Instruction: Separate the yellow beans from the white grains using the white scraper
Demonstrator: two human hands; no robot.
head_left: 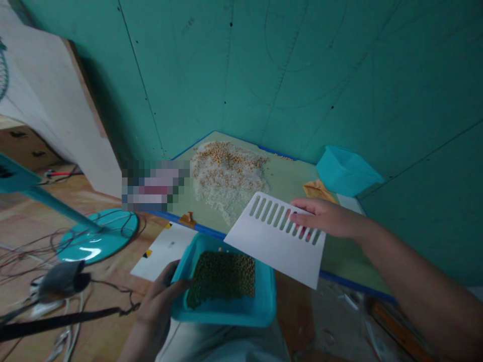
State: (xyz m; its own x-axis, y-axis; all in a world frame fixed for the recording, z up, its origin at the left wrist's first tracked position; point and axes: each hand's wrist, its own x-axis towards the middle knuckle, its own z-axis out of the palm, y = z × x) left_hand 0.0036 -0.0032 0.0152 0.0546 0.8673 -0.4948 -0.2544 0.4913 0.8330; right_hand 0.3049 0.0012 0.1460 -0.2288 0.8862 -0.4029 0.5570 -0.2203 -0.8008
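Clasping the blue tub (226,317) by its left wall, the left hand (160,291) is holding it before the table (289,176) | right hand (319,216) is gripping a white slotted scraper (269,246) | looks partway: beans (222,276) are already lying in the tub; a pale heap (215,191), bean-strewn, is sitting on the table

The left grip (160,294) is a bare human hand, and the left forearm (140,338) is uncovered down to the bottom edge. The right grip (319,217) is equally bare, its slim right forearm (409,274) uncovered towards the lower right corner. Pale, softly creased clothing (222,347) shows at bottom centre, looking faintly bluish.
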